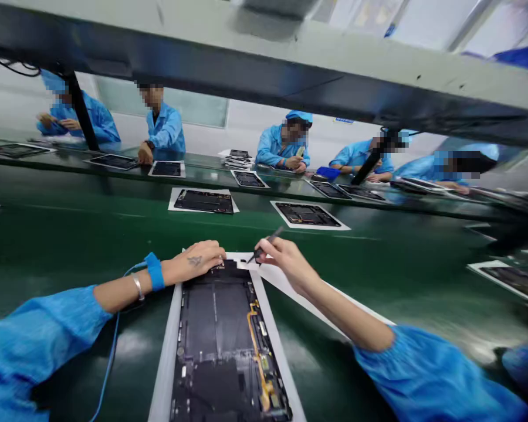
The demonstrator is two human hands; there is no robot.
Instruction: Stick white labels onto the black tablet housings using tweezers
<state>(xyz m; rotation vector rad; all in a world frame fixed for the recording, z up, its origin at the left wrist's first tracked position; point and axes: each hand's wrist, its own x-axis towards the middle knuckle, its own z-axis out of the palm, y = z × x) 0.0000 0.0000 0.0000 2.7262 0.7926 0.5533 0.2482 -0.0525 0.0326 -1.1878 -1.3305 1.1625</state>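
An opened tablet lies lengthwise before me, showing black battery cells and an orange flex cable along its right side. It rests on a white sheet. Over the tablet's far left end bends my left hand, its fingers closed on the edge and the fingertips partly hidden. My right hand grips dark tweezers in a pinch, their tips pointing down beside the far right corner. A blue wrist strap with a cord circles my left wrist.
More opened tablets on white sheets, such as one on the left and one on the right, lie across the green bench. Several co-workers in blue sit or stand opposite. A grey overhead beam crosses above, with dark posts.
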